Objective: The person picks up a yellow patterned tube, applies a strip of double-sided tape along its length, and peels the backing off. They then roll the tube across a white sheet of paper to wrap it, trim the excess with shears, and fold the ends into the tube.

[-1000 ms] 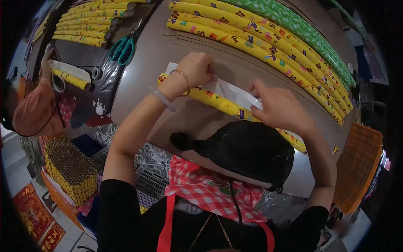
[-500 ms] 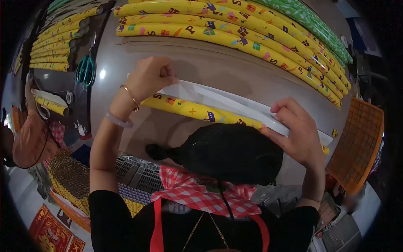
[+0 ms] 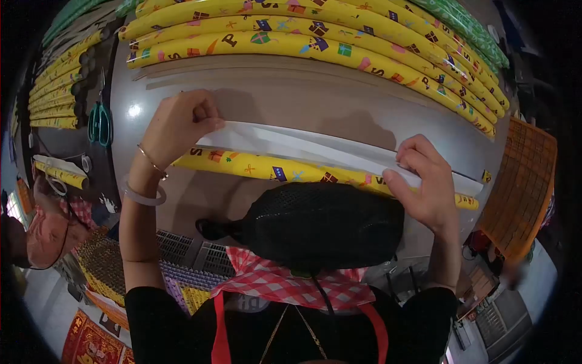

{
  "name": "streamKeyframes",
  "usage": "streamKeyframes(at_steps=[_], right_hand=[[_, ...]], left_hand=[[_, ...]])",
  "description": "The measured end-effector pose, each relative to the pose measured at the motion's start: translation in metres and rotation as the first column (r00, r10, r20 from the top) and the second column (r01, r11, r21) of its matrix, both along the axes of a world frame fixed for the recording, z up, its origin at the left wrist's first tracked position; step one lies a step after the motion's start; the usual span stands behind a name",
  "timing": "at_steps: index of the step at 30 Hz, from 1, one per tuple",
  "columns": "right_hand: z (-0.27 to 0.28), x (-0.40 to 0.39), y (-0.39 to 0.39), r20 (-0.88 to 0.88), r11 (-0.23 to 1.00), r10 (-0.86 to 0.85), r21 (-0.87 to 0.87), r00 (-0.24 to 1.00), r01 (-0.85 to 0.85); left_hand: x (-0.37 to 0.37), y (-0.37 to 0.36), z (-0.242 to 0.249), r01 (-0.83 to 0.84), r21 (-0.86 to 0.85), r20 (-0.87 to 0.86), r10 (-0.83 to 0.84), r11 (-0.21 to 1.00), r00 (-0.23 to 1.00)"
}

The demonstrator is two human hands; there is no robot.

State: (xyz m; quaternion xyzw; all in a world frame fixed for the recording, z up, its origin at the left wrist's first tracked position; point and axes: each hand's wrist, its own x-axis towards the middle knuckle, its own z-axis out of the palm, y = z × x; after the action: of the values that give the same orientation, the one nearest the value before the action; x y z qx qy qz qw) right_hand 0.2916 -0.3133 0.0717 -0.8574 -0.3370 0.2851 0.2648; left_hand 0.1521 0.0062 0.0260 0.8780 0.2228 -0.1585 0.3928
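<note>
A roll of yellow wrapping paper (image 3: 254, 165), printed with gifts and letters, lies across the table in front of me. Its white inner side (image 3: 303, 144) shows as a loose flap along the far edge. My left hand (image 3: 185, 121) is closed, pinching the left end of this flap between thumb and fingers. Towards the right end, my right hand (image 3: 426, 182) has its thumb and curled fingers closed around the flap's edge. A black object (image 3: 324, 224) below the camera hides part of the roll's near side.
Several finished yellow rolls (image 3: 267, 43) and green rolls (image 3: 467, 27) lie at the back. Thin brown strips (image 3: 200, 73) sit before them. Green-handled scissors (image 3: 100, 124) lie left; an orange rack (image 3: 521, 176) stands right. Another person (image 3: 51, 227) works at far left.
The view has shifted, so the back rolls appear further left. My left hand has moved left and slightly down, still pinching the paper. My right hand stays near the right end, fingers still bent.
</note>
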Motion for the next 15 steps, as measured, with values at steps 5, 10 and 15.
streamKeyframes(at_steps=[5,10,15], right_hand=[[-0.008,-0.003,0.002,0.364,0.987,0.091,-0.157,0.927,-0.035],[-0.02,-0.007,0.006,0.543,0.981,0.148,-0.184,0.826,-0.055],[-0.024,-0.011,0.012,0.632,0.974,0.182,-0.219,0.753,-0.052]], left_hand=[[0.0,0.002,-0.001,0.007,-0.011,-0.04,-0.007,1.0,0.999],[-0.002,0.005,-0.005,0.001,-0.046,-0.052,-0.004,0.999,0.999],[-0.002,0.003,-0.003,0.014,-0.045,0.004,-0.014,0.999,1.0]])
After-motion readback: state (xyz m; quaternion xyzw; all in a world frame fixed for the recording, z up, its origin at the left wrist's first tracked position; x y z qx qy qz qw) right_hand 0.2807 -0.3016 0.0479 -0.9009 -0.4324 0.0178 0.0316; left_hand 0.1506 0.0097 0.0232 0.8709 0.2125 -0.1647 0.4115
